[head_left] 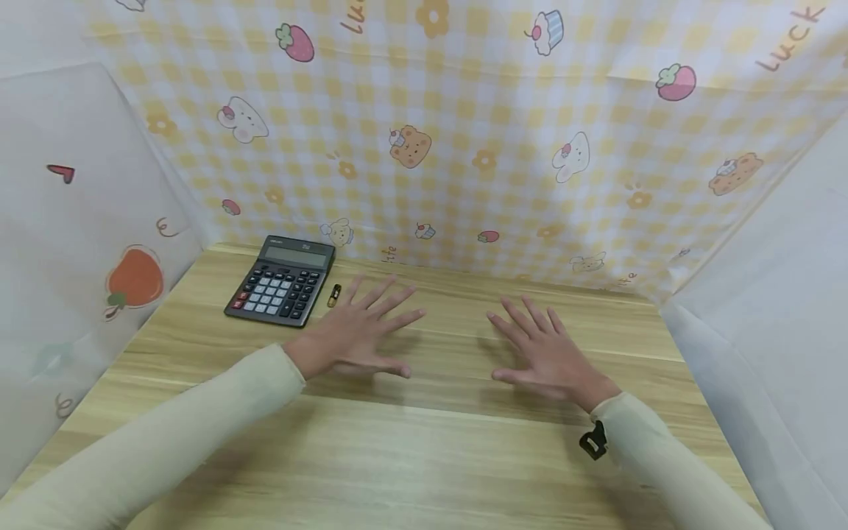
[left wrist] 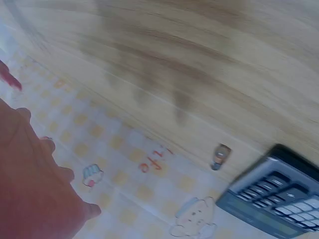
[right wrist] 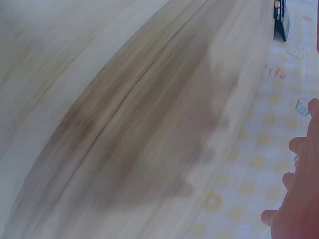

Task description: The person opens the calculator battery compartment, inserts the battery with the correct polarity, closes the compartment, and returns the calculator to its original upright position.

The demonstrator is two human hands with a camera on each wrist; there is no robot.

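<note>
My left hand [head_left: 354, 331] is held over the wooden table with its fingers spread, holding nothing. A small black and copper-coloured piece [head_left: 334, 296], shaped much like a battery, lies just beyond that wrist. Left of it a dark grey calculator [head_left: 281, 281] lies face up, with light and dark keys and two red ones. In the left wrist view the calculator [left wrist: 279, 194] and the small piece [left wrist: 220, 157] appear beside the hand [left wrist: 35, 184]. My right hand [head_left: 546, 361], also bare and spread, hovers across from the left one. Shadows fall under both hands.
A yellow-checked cloth [head_left: 457, 132] with cartoon prints hangs along the table's back edge. White sheets, one on the left [head_left: 73, 243] and one on the right [head_left: 768, 316], flank the wooden table [head_left: 411, 456]. A black strap [head_left: 594, 442] shows at the right cuff.
</note>
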